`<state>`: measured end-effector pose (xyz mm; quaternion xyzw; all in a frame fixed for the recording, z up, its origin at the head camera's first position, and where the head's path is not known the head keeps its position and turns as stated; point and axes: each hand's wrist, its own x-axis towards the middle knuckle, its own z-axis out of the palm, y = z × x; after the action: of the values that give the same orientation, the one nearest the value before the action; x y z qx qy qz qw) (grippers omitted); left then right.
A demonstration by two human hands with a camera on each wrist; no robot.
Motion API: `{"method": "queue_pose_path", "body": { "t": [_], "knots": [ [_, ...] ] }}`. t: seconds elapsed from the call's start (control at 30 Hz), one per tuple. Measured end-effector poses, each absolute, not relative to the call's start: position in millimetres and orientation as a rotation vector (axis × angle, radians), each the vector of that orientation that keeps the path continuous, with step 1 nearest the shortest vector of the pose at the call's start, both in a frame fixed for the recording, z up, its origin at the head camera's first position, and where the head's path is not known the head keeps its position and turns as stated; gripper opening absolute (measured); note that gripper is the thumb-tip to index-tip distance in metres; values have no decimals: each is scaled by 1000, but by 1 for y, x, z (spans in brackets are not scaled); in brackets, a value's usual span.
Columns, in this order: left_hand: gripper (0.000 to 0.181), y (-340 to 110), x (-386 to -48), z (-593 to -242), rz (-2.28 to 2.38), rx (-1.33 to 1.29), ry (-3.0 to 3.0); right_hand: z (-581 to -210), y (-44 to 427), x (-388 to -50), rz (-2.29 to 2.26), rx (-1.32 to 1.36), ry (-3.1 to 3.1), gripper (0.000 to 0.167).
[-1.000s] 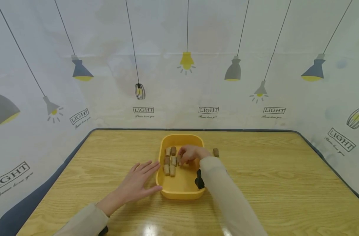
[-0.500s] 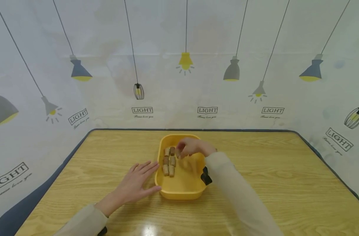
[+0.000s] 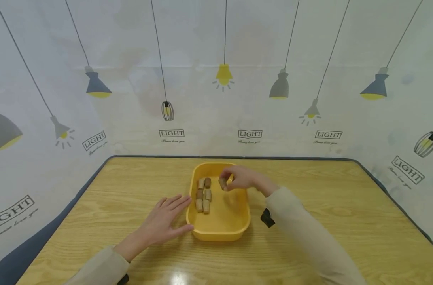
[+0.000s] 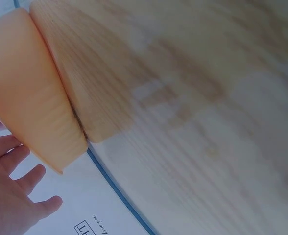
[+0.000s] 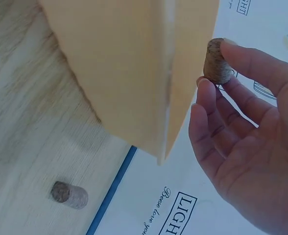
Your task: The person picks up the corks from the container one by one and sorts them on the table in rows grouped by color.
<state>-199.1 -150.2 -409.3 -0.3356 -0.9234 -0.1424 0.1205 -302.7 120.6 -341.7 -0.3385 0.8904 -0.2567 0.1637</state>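
A cork [image 3: 222, 183] is pinched between the thumb and fingers of my right hand [image 3: 239, 177], above the right half of the yellow bin [image 3: 220, 236]. In the right wrist view this cork [image 5: 215, 62] is brown and speckled, held above the bin's rim. Inside the bin, along its left side, several more corks [image 3: 207, 194] lie in two columns, some pale and some darker. With its fingers extended, my left hand [image 3: 161, 222] rests against the bin's left side. The left wrist view shows these spread fingers [image 4: 31, 178] beside the bin's outer wall [image 4: 34, 93].
Another cork [image 5: 68, 194] lies on the wooden table [image 3: 326, 213] outside the bin; my right arm hides it in the head view. A wall sheet printed with lamps [image 3: 202, 91] rises behind the table's dark far edge.
My right hand has lifted a cork away from beside the two columns and carried it to the right. The left hand has stayed at the bin's side.
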Motion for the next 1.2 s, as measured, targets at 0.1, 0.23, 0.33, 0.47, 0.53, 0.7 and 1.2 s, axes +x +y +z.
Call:
{"method": "queue_pose_path", "body": {
  "t": [0.1,0.23,0.33,0.47,0.53,0.7,1.2],
  "knots": [
    [73,-151,-200,-411,-415,-979,-2706,-343,130,-298,-763,-973,2553,31],
    [73,-152,-200,-411,-418,-977,-2698,-345,145,-296,-810,-1003,2572,34],
    [72,-152,-200,-411,-418,-982,-2679,-345,156,-296,-839,-1002,2604,36],
    [72,-152,-200,-411,-432,-989,-2664,-343,170,-294,-909,-968,2607,39],
    [72,-151,-199,-411,-434,-988,-2660,-342,177,-293,-938,-970,2599,40],
    [72,-151,-199,-410,-443,-980,-2665,-345,195,-291,-930,-1077,2641,38],
    [72,-152,-199,-411,-425,-979,-2688,-378,247,-284,-919,-1010,2719,41]
  ]
}}
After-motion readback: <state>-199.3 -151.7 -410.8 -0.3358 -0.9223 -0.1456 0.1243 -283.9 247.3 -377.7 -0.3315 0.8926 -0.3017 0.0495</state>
